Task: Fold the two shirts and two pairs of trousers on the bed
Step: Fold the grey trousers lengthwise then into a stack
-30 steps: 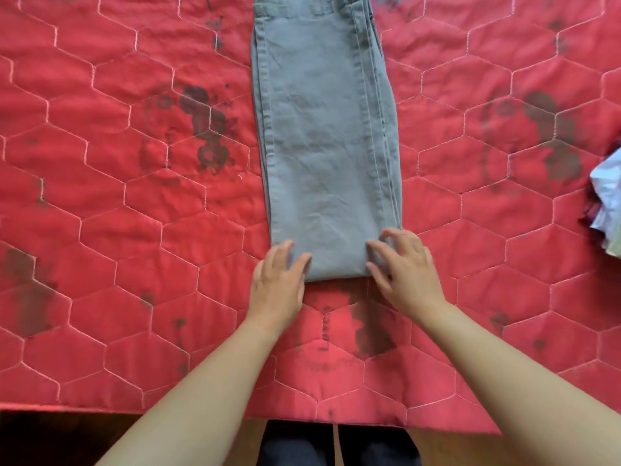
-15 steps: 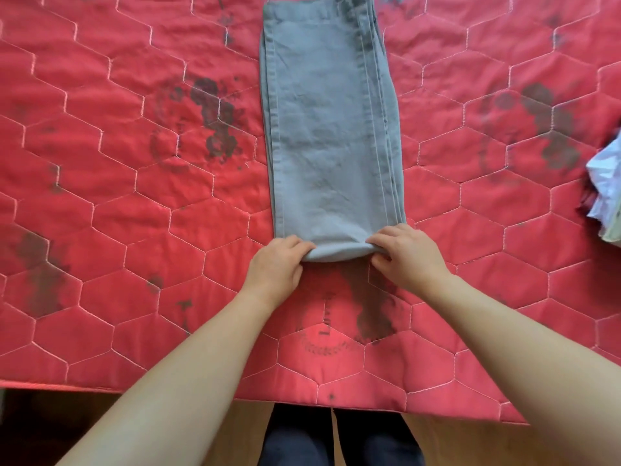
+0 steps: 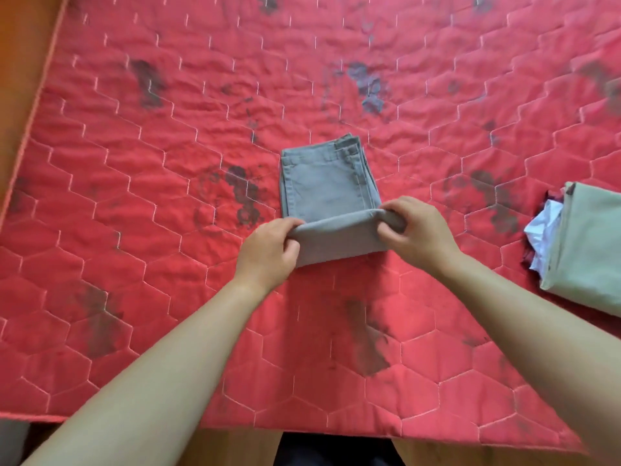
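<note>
Gripping the grey trousers' [image 3: 331, 193] raised near fold, left hand [image 3: 268, 252] and right hand [image 3: 418, 233] hold opposite ends.

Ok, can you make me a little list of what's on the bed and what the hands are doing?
bed cover: red quilt, hexagon stitching, dark blotches
being folded: grey trousers, middle of the quilt, near end lifted toward the waistband
left hand: grips the lifted end's left corner
right hand: grips the lifted end's right corner
right edge: pale green garment, lying flat
beside it: crumpled white cloth, against its left side
</note>
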Demonstrator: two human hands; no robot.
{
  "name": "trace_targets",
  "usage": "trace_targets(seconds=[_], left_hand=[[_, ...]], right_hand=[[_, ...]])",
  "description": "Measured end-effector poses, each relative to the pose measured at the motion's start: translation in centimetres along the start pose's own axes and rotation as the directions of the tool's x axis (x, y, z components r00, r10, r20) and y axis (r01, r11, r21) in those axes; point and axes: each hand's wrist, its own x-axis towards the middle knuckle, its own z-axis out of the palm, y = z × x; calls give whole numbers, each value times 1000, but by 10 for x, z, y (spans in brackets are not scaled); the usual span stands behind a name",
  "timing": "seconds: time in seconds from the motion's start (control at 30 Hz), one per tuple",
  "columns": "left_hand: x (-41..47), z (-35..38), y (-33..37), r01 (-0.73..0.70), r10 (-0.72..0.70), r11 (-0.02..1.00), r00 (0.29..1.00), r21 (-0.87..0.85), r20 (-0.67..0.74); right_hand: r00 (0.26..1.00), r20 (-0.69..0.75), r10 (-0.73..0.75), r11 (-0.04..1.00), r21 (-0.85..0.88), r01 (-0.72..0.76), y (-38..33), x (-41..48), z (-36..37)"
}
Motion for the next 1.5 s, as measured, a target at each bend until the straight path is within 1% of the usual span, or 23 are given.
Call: trace_targets(seconds=[0.13, 0.2, 0.27, 0.4, 0.5, 0.6, 0.67, 0.73, 0.77, 0.8, 0.83, 0.87, 0.9, 0.93, 0.97, 1.0, 1.07, 1.2, 1.27, 1.33, 1.37, 1.43, 1.5], left_hand=[[77, 7, -26, 32, -36, 999, 994, -33, -107], [115, 17, -42, 28, -33, 999, 989, -34, -141], [149, 27, -59, 13, -15, 1000, 989, -16, -144], [197, 52, -90, -58, 61, 998, 992, 35, -107], [213, 72, -103, -55, 59, 998, 989, 35, -134], [216, 83, -109, -34, 39, 999, 988, 42, -151], [219, 84, -110, 19, -9, 998, 987, 60, -161], [221, 86, -106, 96, -64, 984, 975, 147, -211], [218, 89, -102, 80, -29, 974, 972, 213, -232], [213, 96, -97, 12, 46, 965, 976, 263, -215], [205, 105, -92, -78, 127, 952, 980, 296, -150], [196, 115, -88, -147, 173, 937, 983, 318, -55], [190, 124, -87, -170, 168, 925, 985, 339, 36], [188, 132, -90, -161, 134, 918, 986, 361, 98], [189, 140, -95, -139, 99, 914, 988, 381, 122], [192, 145, -99, -123, 81, 910, 989, 396, 120], [201, 152, -106, -120, 81, 906, 990, 406, 111], [207, 159, -111, -121, 93, 901, 992, 417, 86], [205, 157, -111, -126, 98, 910, 991, 396, 91], [201, 155, -109, -74, 61, 933, 997, 352, 47], [199, 153, -108, -3, 5, 946, 1000, 325, -6], [192, 150, -107, 200, -168, 949, 975, 242, -146], [182, 148, -105, 365, -334, 923, 919, 126, -210]], right_hand=[[990, -132, 38, 999, 33, -34, 9, 82, 20], [985, -170, 42, 999, 31, -37, 20, 119, 34], [983, -177, 46, 999, 15, -44, 35, 152, 48], [984, -166, 66, 998, -2, -68, 65, 201, 77], [979, -184, 85, 996, 6, -85, 78, 217, 99], [967, -242, 78, 997, 34, -72, 83, 222, 113], [960, -267, 82, 997, 34, -76, 82, 228, 114], [955, -290, 68, 996, -40, -83, 79, 232, 114], [952, -302, 47, 991, -103, -82, 77, 229, 117], [952, -306, 12, 985, -161, -64, 74, 222, 122], [955, -294, -32, 978, -208, -31, 72, 213, 129], [966, -254, -59, 970, -241, -5, 70, 202, 137], [982, -182, -48, 963, -268, -3, 70, 192, 145], [994, -105, -14, 953, -301, -19, 74, 186, 152], [999, -41, 22, 941, -336, -34, 81, 185, 158], [999, 2, 49, 932, -359, -45, 89, 188, 163], [996, 46, 75, 925, -375, -53, 101, 198, 170], [995, 67, 77, 929, -366, -48, 106, 204, 178], [997, 62, 54, 948, -317, -32, 106, 202, 174], [999, 23, 49, 972, -231, -42, 106, 197, 166], [997, -17, 76, 978, -192, -78, 106, 193, 162], [977, -83, 195, 972, -118, -204, 108, 182, 154], [945, -62, 321, 945, -41, -324, 109, 170, 151]])
